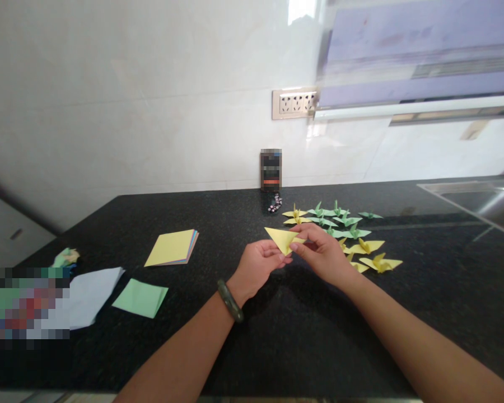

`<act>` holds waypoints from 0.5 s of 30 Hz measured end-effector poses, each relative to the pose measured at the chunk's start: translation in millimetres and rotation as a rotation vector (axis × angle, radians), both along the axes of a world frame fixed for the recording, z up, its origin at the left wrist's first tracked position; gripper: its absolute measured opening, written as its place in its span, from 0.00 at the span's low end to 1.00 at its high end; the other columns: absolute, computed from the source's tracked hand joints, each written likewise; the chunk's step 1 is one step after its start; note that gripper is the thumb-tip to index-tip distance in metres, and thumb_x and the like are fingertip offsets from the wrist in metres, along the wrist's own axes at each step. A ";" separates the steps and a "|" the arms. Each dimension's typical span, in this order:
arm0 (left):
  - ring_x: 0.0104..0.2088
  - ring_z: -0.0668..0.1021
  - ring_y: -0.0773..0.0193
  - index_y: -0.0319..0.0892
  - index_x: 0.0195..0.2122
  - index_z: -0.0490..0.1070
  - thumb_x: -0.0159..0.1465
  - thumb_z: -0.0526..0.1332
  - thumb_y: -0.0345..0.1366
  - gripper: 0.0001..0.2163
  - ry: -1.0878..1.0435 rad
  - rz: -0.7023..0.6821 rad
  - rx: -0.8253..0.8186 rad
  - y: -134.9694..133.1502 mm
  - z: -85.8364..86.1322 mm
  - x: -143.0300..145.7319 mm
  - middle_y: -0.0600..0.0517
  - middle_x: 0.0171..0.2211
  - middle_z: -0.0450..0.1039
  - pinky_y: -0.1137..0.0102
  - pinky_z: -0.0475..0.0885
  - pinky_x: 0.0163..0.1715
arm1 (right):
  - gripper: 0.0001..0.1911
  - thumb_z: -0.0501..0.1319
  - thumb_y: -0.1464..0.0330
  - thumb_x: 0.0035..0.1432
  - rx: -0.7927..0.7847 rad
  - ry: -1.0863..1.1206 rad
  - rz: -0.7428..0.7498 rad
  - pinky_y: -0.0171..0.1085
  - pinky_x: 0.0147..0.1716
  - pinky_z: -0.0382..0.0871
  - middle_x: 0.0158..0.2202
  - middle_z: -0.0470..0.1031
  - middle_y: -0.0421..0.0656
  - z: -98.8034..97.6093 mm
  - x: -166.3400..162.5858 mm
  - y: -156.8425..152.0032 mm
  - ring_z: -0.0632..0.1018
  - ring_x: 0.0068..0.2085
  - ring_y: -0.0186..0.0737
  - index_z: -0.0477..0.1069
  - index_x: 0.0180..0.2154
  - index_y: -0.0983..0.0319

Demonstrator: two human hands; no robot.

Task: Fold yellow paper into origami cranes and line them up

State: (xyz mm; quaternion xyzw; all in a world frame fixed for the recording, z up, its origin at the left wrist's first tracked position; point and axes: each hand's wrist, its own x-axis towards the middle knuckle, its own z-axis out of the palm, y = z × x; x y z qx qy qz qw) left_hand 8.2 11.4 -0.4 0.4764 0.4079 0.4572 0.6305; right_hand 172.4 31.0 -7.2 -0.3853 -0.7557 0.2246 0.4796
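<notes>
Both my hands hold a folded yellow paper triangle (282,239) just above the black countertop (302,330). My left hand (258,268), with a dark green bangle on its wrist, pinches the paper's lower edge. My right hand (321,252) pinches its right side, fingers closed on it. Just beyond my right hand lie several finished paper cranes, green ones (340,220) and yellow ones (376,262), spread on the counter.
A stack of coloured square sheets (172,247) lies left of centre. A folded green sheet (140,298) and a pale blue sheet (92,294) lie nearer the left edge. A small dark box (271,169) stands against the wall, beads (274,204) before it. A steel sink (483,204) is at right.
</notes>
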 end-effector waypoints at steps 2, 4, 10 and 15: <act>0.28 0.76 0.67 0.35 0.29 0.74 0.47 0.66 0.28 0.07 0.005 0.003 0.006 -0.3 0.4 0.4 0.48 0.26 0.76 0.74 0.69 0.30 | 0.05 0.58 0.68 0.54 0.014 -0.014 0.001 0.41 0.40 0.67 0.39 0.70 0.45 0.7 -0.5 -0.7 0.72 0.41 0.40 0.69 0.27 0.60; 0.27 0.76 0.68 0.35 0.28 0.73 0.46 0.65 0.28 0.07 0.008 0.002 0.015 -0.4 0.5 0.8 0.49 0.25 0.76 0.75 0.69 0.30 | 0.05 0.57 0.67 0.55 0.035 -0.026 -0.006 0.41 0.40 0.67 0.38 0.70 0.45 0.2 -1.5 -0.9 0.72 0.41 0.40 0.69 0.28 0.60; 0.28 0.77 0.67 0.35 0.28 0.74 0.46 0.65 0.28 0.07 0.004 -0.014 0.010 -0.8 0.8 1.4 0.49 0.25 0.76 0.74 0.69 0.30 | 0.03 0.57 0.68 0.54 0.064 -0.050 -0.096 0.39 0.35 0.68 0.33 0.70 0.44 -3.0 -5.0 -0.9 0.72 0.36 0.39 0.67 0.29 0.60; 0.28 0.77 0.67 0.35 0.29 0.74 0.46 0.66 0.28 0.08 -0.013 -0.025 0.004 -1.5 0.8 2.1 0.49 0.26 0.76 0.74 0.69 0.31 | 0.03 0.57 0.69 0.54 0.074 -0.063 -0.133 0.37 0.31 0.66 0.30 0.68 0.43 -3.8 -5.8 -1.4 0.71 0.33 0.38 0.65 0.29 0.60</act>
